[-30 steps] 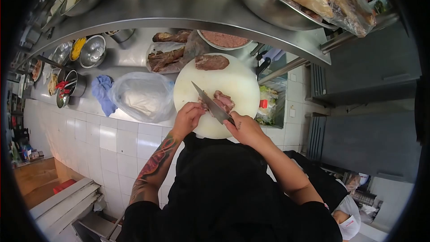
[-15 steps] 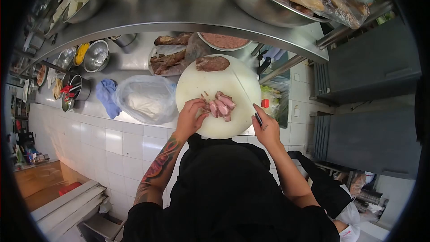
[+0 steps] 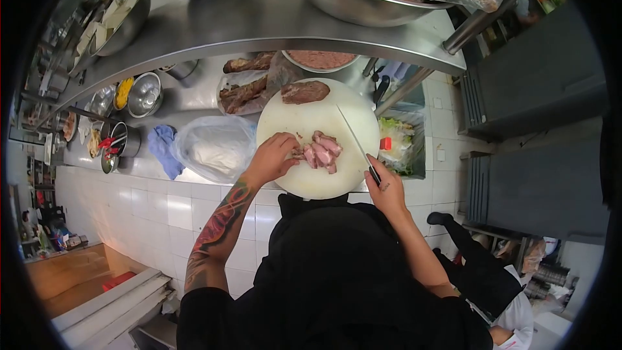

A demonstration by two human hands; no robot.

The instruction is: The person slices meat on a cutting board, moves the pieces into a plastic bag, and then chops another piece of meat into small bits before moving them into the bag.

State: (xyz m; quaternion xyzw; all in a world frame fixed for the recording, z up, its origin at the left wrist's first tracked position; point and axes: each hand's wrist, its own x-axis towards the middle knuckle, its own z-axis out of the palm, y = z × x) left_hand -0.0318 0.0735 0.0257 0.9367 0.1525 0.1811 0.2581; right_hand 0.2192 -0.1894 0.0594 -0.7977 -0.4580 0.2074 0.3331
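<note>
On the round white cutting board (image 3: 275, 113) lies a small pile of sliced pinkish meat (image 3: 322, 150). My left hand (image 3: 275, 154) is at the left edge of the pile, fingers bent and closed around meat there; the fingertips are partly hidden. My right hand (image 3: 387, 188) is wrapped round the black handle of a knife (image 3: 354, 131). Its long blade points away and to the left over the right side of the board, apart from the slices. A larger brown piece of meat (image 3: 305, 92) rests at the board's far edge.
Left of the board are a clear plastic bag (image 3: 217, 146) and a blue cloth (image 3: 165, 150). Bagged dark meat (image 3: 243, 94) and a bowl of minced meat (image 3: 321, 60) lie behind. A steel shelf (image 3: 259, 26) overhangs the counter. Another person (image 3: 483, 279) is at lower right.
The camera view has shifted slightly. My left hand stays by the slices and my right hand keeps the knife, its blade slightly turned. The other person's leg shows more fully.
</note>
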